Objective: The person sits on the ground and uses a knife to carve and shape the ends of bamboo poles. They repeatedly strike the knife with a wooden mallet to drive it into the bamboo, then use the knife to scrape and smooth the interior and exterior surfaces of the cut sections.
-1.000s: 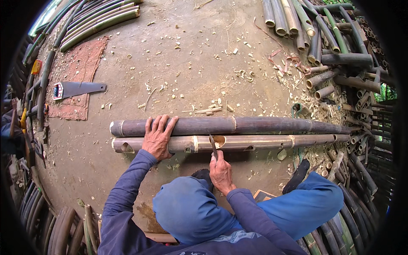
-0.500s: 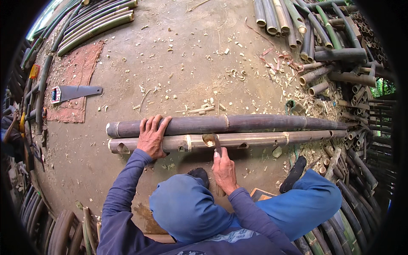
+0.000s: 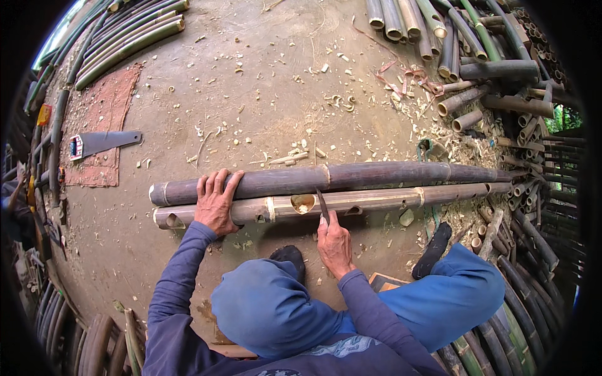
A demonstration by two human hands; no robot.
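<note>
Two long bamboo poles lie side by side on the dirt floor: a dark one (image 3: 351,176) behind and a pale one (image 3: 376,201) in front, with round holes cut in it. My left hand (image 3: 214,202) presses flat across both poles near their left end. My right hand (image 3: 333,242) grips a small knife (image 3: 322,205) whose blade points up against the pale pole, just right of a round hole (image 3: 304,203).
A handsaw (image 3: 100,143) lies on a reddish mat (image 3: 100,128) at left. Stacked bamboo poles (image 3: 458,37) fill the top right and right side, more bamboo (image 3: 119,37) at top left. Wood chips litter the ground. My black shoes (image 3: 433,249) rest below the poles.
My right hand has shifted slightly with the knife along the pale pole. The left hand stays pressed on the poles.
</note>
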